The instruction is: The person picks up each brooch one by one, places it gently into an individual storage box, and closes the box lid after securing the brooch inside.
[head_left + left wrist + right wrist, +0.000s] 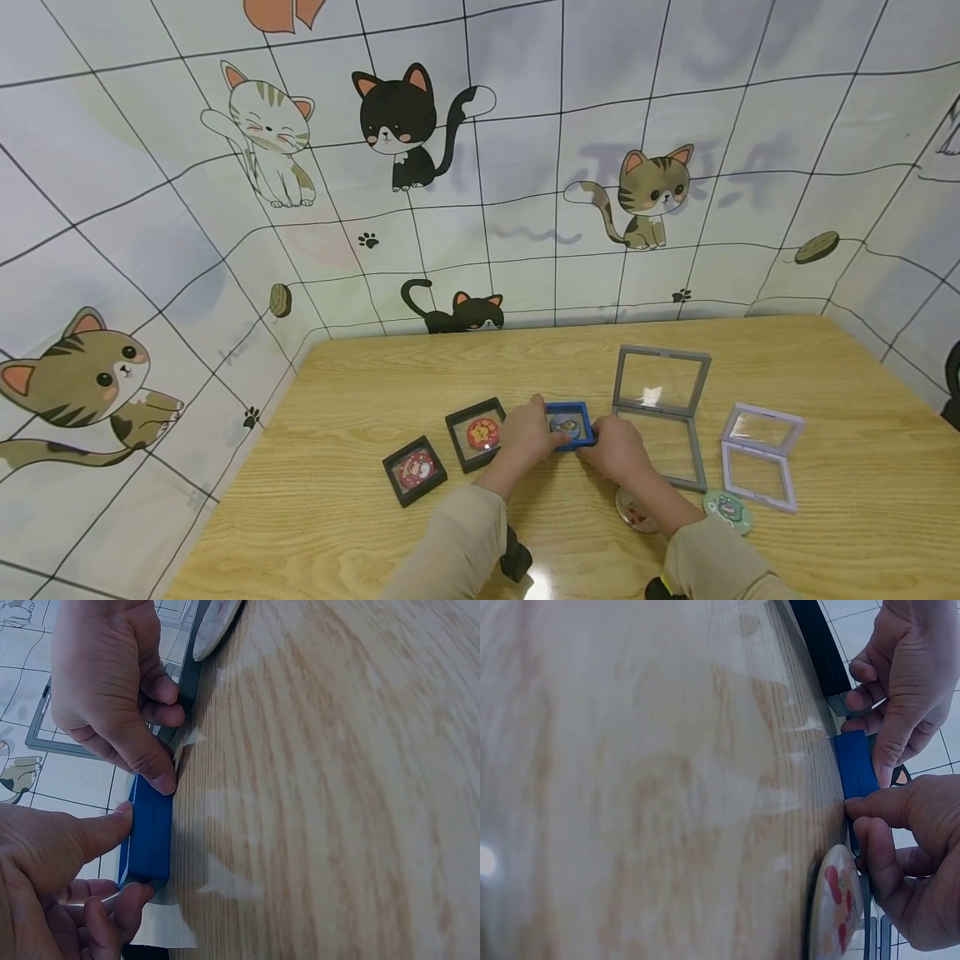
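A small blue display frame [587, 419] lies on the wooden table, a round badge [566, 426] with a figure behind its clear window. My left hand [527, 435] pinches the frame's left end, thumb across the top edge and fingers at the side. At the opposite end my right hand [617, 450] grips the right side, its thumb on the front face and its other fingers curled. From the left wrist view the blue frame [152, 836] looks closed and flat on the table. Part of its far side is hidden by the fingers.
Left of the hands lie two black frames, a larger one [457, 440] and a smaller one [393, 479], each holding a red badge. To the right, a grey frame [697, 458] and a lilac frame [789, 483] stand unfolded. A patterned badge [633, 512] and a green badge [727, 512] lie nearer.
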A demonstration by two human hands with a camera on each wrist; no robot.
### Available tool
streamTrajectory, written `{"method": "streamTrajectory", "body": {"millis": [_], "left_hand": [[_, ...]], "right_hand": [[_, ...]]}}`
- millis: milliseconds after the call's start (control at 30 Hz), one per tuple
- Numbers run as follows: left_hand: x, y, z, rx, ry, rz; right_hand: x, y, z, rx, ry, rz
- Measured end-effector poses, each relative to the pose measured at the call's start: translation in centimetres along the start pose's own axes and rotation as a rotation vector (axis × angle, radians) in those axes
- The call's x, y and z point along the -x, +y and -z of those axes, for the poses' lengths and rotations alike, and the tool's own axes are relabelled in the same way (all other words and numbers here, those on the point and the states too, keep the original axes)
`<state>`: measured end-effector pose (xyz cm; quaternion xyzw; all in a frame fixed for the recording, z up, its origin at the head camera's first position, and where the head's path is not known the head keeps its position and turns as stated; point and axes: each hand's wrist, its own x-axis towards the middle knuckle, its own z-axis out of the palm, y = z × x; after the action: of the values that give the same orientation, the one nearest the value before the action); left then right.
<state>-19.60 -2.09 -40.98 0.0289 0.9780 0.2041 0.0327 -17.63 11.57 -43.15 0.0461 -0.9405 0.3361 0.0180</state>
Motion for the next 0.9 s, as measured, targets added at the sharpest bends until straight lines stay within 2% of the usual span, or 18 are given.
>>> {"method": "streamTrajectory", "body": {"millis": [500,667,800,900], "left_hand": [[-0.4,0.2,-0.1,-0.018,0.006,0.002],[-0.5,0.1,-0.2,-0.035,0.021,0.003],[-0.4,0.1,-0.4,-0.108,0.055,-0.040],[0.1,0.3,-0.7,-0.171,0.084,-0.118]], "right_hand": [[-0.4,-0.1,0.3,0.022,-0.018,-0.018],[-0.5,-0.1,0.4,0.080,-0.021,0.016],[0.0,-0.1,1.1,0.130,-0.016,0.048],[0.8,0.1,2.0,0.123,-0.006,0.072]]}}
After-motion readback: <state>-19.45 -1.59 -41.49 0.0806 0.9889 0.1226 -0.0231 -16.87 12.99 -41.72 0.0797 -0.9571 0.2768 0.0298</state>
